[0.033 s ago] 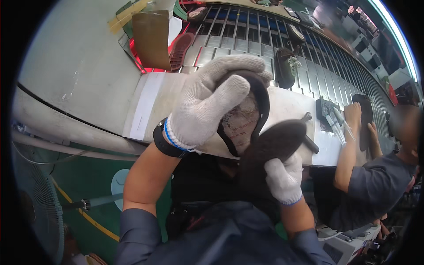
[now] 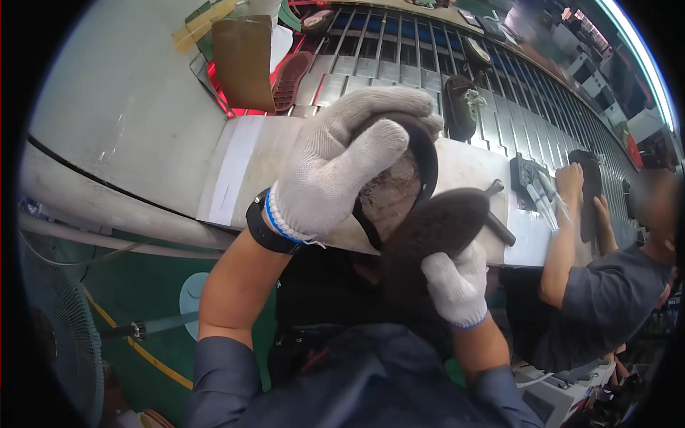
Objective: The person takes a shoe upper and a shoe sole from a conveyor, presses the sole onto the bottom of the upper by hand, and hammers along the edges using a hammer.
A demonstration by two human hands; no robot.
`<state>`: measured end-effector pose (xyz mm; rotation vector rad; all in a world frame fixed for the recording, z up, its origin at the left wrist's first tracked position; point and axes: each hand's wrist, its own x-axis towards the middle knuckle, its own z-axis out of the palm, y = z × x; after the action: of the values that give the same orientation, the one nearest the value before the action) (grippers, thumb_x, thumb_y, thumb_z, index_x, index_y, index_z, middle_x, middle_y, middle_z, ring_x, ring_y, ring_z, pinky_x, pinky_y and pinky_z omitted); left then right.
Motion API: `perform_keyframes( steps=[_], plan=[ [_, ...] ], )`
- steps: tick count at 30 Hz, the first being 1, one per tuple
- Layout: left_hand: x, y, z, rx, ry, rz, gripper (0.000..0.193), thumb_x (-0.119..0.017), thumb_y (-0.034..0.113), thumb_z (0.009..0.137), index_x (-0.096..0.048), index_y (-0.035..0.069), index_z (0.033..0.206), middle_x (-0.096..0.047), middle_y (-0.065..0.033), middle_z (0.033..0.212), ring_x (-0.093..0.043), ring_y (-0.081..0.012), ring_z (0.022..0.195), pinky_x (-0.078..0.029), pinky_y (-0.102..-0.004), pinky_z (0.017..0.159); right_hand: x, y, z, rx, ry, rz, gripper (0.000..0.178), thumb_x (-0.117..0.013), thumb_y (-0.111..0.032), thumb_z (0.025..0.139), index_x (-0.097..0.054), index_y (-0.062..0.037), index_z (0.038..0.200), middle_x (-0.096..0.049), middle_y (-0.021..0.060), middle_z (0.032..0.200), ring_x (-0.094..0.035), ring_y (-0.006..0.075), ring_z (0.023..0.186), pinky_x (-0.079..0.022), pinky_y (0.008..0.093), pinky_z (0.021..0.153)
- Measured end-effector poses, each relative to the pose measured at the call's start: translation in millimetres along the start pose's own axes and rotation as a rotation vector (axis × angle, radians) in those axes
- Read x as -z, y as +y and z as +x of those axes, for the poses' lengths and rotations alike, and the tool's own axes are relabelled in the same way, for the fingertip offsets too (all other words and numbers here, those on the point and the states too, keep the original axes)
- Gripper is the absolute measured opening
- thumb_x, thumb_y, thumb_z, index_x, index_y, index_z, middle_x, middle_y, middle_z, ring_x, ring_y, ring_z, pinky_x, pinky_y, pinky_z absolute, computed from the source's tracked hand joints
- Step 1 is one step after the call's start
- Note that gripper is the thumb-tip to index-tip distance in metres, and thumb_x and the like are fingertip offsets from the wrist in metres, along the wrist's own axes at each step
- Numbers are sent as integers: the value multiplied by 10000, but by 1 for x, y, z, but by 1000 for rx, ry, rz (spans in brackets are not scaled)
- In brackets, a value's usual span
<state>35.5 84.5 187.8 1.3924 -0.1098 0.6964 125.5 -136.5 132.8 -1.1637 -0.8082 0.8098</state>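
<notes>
In a white knit glove, my left hand (image 2: 349, 157) is wrapped round a dark shoe upper (image 2: 426, 160). Its rough, pale brown underside (image 2: 391, 200) faces me. My right hand (image 2: 457, 285), gloved too, grips a dark brown shoe sole (image 2: 435, 227) with the thumb laid over its near face. The sole is tilted and overlaps the lower right end of the upper; whether the two touch I cannot tell.
A hammer-like tool (image 2: 499, 227) lies on the bench (image 2: 467, 167) to the right. Beyond runs a slatted metal conveyor (image 2: 399, 68) with shoes, plus a reddish-brown sole (image 2: 291, 82) beside a brown board (image 2: 242, 64). At right a co-worker (image 2: 599, 285) handles a dark sole. A fan (image 2: 71, 349) stands lower left.
The sole in my right hand has shifted slightly left and up toward the upper, tilting a little. My left hand and the upper have barely moved.
</notes>
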Motion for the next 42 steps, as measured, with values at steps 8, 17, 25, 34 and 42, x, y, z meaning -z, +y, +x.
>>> perform_keyframes(
  steps=[8,17,25,34,42],
  plan=[
    [8,-1,5,-42,-106,-171,758,-642,566,1070,-575,-80,1459,-710,-256,1366,-711,-326,1280,-581,-465,1108,-9,-6,24,-140,-60,78,341,-687,-104,1060,-721,7,1380,-766,32,1195,-648,69,1003,-541,270,869],
    [5,12,4,3,-189,118,1084,-1040,362,619,-556,-69,1488,-708,-226,1384,-711,-286,1275,-556,-439,1124,-15,-6,20,-11,17,45,245,-716,-80,1050,-780,24,1263,-795,46,1082,-679,79,912,-575,268,813],
    [6,11,7,-74,-257,197,1075,-1049,332,619,-556,-69,1486,-716,-216,1374,-718,-266,1255,-557,-417,1114,-21,-11,22,-2,58,127,241,-711,-71,1054,-786,21,1264,-795,44,1073,-673,73,910,-570,260,806],
    [7,14,7,-38,-264,178,1064,-1043,306,640,-538,-76,1495,-716,-218,1373,-714,-260,1263,-553,-418,1121,-19,-12,23,-44,53,15,214,-711,-64,1052,-805,15,1227,-790,22,1022,-638,53,841,-538,246,749],
    [7,14,8,-51,-259,194,1054,-1040,306,652,-535,-86,1490,-717,-230,1362,-718,-265,1259,-553,-421,1122,-21,-12,23,-58,100,46,202,-719,-73,1044,-812,20,1197,-794,33,971,-648,59,819,-539,252,725]
  ],
)
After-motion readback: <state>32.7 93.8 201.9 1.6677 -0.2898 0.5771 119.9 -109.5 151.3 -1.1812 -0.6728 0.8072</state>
